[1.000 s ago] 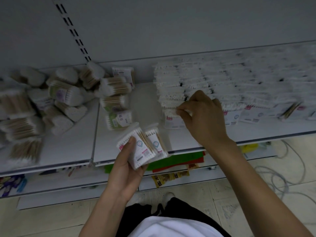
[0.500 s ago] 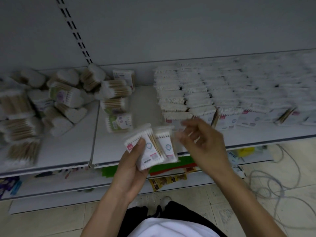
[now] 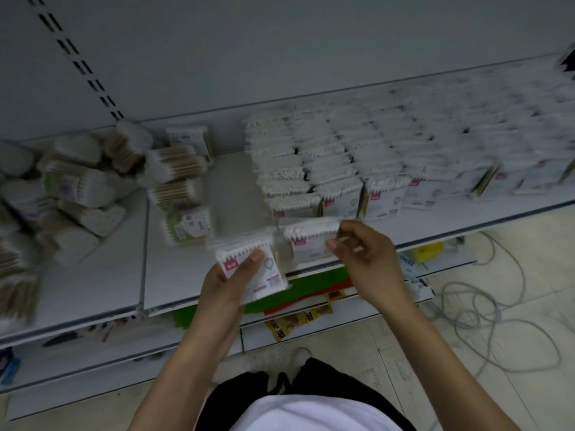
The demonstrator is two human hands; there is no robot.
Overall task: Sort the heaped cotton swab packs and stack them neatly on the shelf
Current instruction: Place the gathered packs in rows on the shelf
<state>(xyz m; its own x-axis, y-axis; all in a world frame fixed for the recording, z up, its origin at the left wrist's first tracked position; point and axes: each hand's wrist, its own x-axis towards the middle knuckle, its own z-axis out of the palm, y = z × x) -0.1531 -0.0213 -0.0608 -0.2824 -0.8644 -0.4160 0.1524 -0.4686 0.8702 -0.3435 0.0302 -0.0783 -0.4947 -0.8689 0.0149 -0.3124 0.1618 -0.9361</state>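
**Two swab packs in hand above a half-sorted shelf**

At the bottom of the frame are a white shirt hem and black trousers, over pale floor tiles (image 3: 357, 353) where a thin grey cable (image 3: 485, 309) loops at lower right. Two bare forearms reach up to the centre. The left hand (image 3: 230, 281) grips a flat, square cotton swab pack (image 3: 267, 272) in glossy clear film, its thumb pressed across the printed white label. Just beside it, the right hand (image 3: 367, 262) pinches a second pack (image 3: 311, 241) by its right end between curled fingers and thumb, the row of white tips uppermost. Both packs hover over the front edge of the smooth white metal shelf (image 3: 109, 287). Farther back at left lies a loose heap (image 3: 77, 188) of blurred, rounded packs showing wooden sticks. At centre and right, neat rows (image 3: 357, 157) of upright packs form a white ribbed field. Behind them rises a plain grey back panel (image 3: 280, 42) with a slotted upright (image 3: 77, 60) at upper left.
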